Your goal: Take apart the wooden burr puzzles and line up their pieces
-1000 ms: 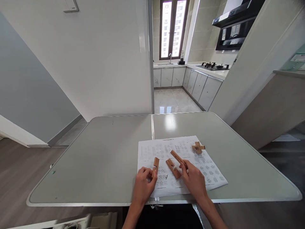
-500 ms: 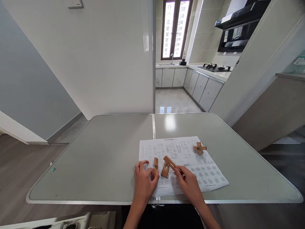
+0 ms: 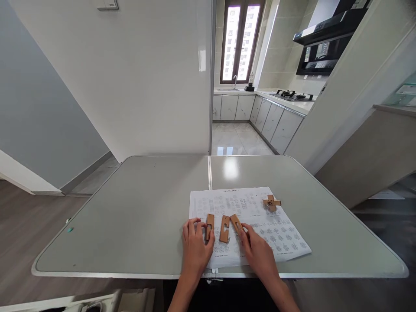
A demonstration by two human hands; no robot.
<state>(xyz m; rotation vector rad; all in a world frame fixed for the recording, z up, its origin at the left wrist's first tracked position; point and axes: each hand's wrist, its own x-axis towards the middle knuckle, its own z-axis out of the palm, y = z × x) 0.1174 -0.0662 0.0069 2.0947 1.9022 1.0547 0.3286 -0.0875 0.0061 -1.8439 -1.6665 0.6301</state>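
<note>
My left hand (image 3: 197, 245) grips a notched wooden puzzle piece (image 3: 210, 219) between thumb and fingers, at the left part of the printed sheet (image 3: 201, 197). A second notched wooden piece (image 3: 223, 236) lies on the paper between my hands, touched by neither. My right hand (image 3: 258, 250) is closed on the lower end of a third wooden piece (image 3: 235, 221), which slants up and left, its top close to the middle piece. Farther back on the sheet's right side rests a small cross-shaped wooden puzzle (image 3: 271, 203).
The sheet lies on a grey-green table (image 3: 156, 216) with a metal rim and a centre seam (image 3: 209, 173). A small green bit (image 3: 70, 229) is near the left edge. Behind the table are a white wall panel (image 3: 162, 86) and a kitchen with white cabinets (image 3: 273, 119).
The piece in my left hand has turned so its broad notched face shows. My right hand's piece has swung lower and right, off the middle piece it partly covered.
</note>
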